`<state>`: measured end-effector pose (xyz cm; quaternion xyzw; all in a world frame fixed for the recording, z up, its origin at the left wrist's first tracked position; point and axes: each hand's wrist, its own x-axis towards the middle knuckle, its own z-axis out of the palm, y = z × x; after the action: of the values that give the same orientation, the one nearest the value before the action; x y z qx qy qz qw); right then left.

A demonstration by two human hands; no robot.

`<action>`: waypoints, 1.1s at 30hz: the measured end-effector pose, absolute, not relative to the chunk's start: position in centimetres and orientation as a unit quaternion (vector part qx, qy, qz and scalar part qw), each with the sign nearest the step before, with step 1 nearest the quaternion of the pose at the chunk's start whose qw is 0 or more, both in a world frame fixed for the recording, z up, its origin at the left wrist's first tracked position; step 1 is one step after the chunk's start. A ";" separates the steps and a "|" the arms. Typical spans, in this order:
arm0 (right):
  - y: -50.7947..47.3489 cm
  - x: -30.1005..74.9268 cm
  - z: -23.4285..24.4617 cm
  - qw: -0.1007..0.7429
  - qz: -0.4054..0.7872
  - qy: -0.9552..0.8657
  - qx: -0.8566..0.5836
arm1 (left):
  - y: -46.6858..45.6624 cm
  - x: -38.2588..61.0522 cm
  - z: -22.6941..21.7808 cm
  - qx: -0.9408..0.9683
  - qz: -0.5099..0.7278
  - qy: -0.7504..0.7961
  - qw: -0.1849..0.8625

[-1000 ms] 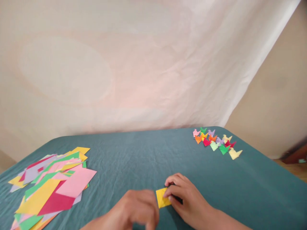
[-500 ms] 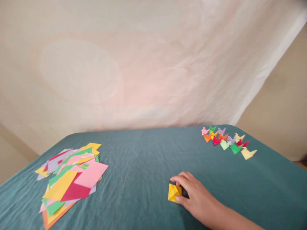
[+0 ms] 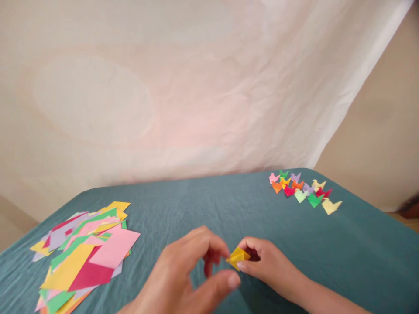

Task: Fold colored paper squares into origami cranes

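A small folded piece of yellow origami paper (image 3: 238,257) is pinched between the thumb and fingers of my right hand (image 3: 266,266), low in the middle of the view. It is tilted, with its folds and pointed corners showing. From the left, my left hand (image 3: 193,270) reaches close to it, thumb and fingers apart in a curve. The left index fingertip is right beside the paper's left corner; whether it touches I cannot tell. Nothing shows between the left thumb and fingers.
Loose coloured paper sheets (image 3: 114,248) lie in an overlapping pile at the left. Several folded paper birds (image 3: 315,200) stand grouped at the far right. A dark green cloth (image 3: 183,209) covers the table, and a pale sheet (image 3: 196,96) hangs behind.
My left hand has come into view and moved up to the yellow paper. The right hand has tilted the paper from its flatter position. The view has shifted slightly.
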<state>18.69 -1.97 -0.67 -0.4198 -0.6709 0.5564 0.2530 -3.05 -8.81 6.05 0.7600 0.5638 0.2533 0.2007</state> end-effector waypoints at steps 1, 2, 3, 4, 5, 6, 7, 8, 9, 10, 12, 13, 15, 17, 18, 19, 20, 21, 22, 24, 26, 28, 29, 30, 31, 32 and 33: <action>-1.9 18.7 -0.8 0.270 0.575 -0.653 -0.412 | -7.5 -2.3 6.0 0.761 0.236 0.564 0.215; -1.8 18.7 -1.0 0.280 0.589 -0.640 -0.405 | -6.4 -1.5 5.8 0.764 0.216 0.561 0.234; -1.7 18.7 -1.1 0.286 0.594 -0.633 -0.405 | -5.5 -0.9 5.3 0.767 0.197 0.556 0.251; -1.7 18.7 -1.1 0.289 0.592 -0.632 -0.408 | -4.8 -0.3 4.7 0.771 0.182 0.549 0.266; -1.7 18.7 -1.1 0.288 0.582 -0.639 -0.412 | -4.4 0.0 3.9 0.776 0.179 0.541 0.269; -1.7 18.7 -1.0 0.286 0.562 -0.654 -0.417 | -4.2 0.2 3.2 0.780 0.185 0.537 0.262; -1.7 18.7 -1.0 0.284 0.530 -0.678 -0.422 | -4.1 0.3 2.5 0.783 0.195 0.536 0.246; -1.8 18.8 -0.9 0.285 0.486 -0.709 -0.424 | -4.1 0.3 1.8 0.789 0.203 0.534 0.223; -1.8 18.9 -0.8 0.293 0.431 -0.742 -0.421 | -4.1 0.1 1.4 0.803 0.206 0.525 0.192; -1.8 19.0 -0.8 0.303 0.372 -0.776 -0.410 | -4.1 0.0 1.0 0.822 0.203 0.509 0.153; -1.9 19.3 -1.0 0.322 0.251 -0.833 -0.374 | -4.2 -0.3 0.9 0.868 0.175 0.459 0.065; -1.9 19.4 -1.1 0.324 0.195 -0.857 -0.350 | -4.2 -0.5 0.9 0.889 0.156 0.431 0.025; -2.0 19.6 -1.4 0.314 0.090 -0.893 -0.309 | -4.4 -0.6 1.2 0.916 0.113 0.382 -0.037; -2.2 19.6 -1.6 0.294 0.016 -0.915 -0.276 | -4.7 -0.6 1.2 0.930 0.077 0.352 -0.071; -2.3 19.6 -1.6 0.282 -0.005 -0.923 -0.261 | -4.9 -0.6 1.0 0.935 0.061 0.341 -0.081; -2.4 19.5 -1.7 0.269 -0.016 -0.931 -0.248 | -5.1 -0.6 0.8 0.938 0.050 0.331 -0.089; -2.5 19.5 -1.8 0.254 -0.019 -0.938 -0.237 | -5.3 -0.6 0.4 0.940 0.038 0.324 -0.094; -2.7 19.4 -1.9 0.238 -0.016 -0.944 -0.227 | -5.5 -0.6 0.0 0.941 0.036 0.324 -0.094; -2.8 19.4 -1.9 0.223 -0.010 -0.949 -0.223 | -5.7 -0.7 -0.4 0.939 0.032 0.329 -0.089; -2.9 19.4 -2.0 0.196 0.008 -0.955 -0.224 | -6.1 -0.8 -0.9 0.932 0.028 0.354 -0.074; -3.0 19.4 -1.8 0.175 0.026 -0.957 -0.232 | -6.4 -1.0 -1.1 0.924 0.029 0.378 -0.053; -3.2 19.5 -1.6 0.159 0.036 -0.957 -0.238 | -6.6 -1.3 -1.0 0.920 0.044 0.387 -0.027; -3.2 19.6 -1.5 0.155 0.036 -0.958 -0.240 | -6.7 -1.5 -0.9 0.919 0.057 0.389 -0.012; -3.3 19.6 -1.4 0.154 0.036 -0.957 -0.243 | -6.8 -1.6 -0.8 0.916 0.072 0.394 0.004; -3.4 19.6 -1.3 0.157 0.036 -0.956 -0.245 | -6.8 -1.7 -0.7 0.911 0.088 0.401 0.023; -3.5 19.5 -1.3 0.162 0.037 -0.955 -0.247 | -6.8 -1.8 -0.7 0.905 0.102 0.410 0.043; -3.6 19.5 -1.2 0.170 0.041 -0.953 -0.249 | -6.8 -1.8 -0.6 0.898 0.116 0.420 0.060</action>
<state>19.47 -3.61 -1.23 -0.2493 -0.9525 0.0411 0.1699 -1.80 -6.79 -0.65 0.8979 0.4203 0.1158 0.0604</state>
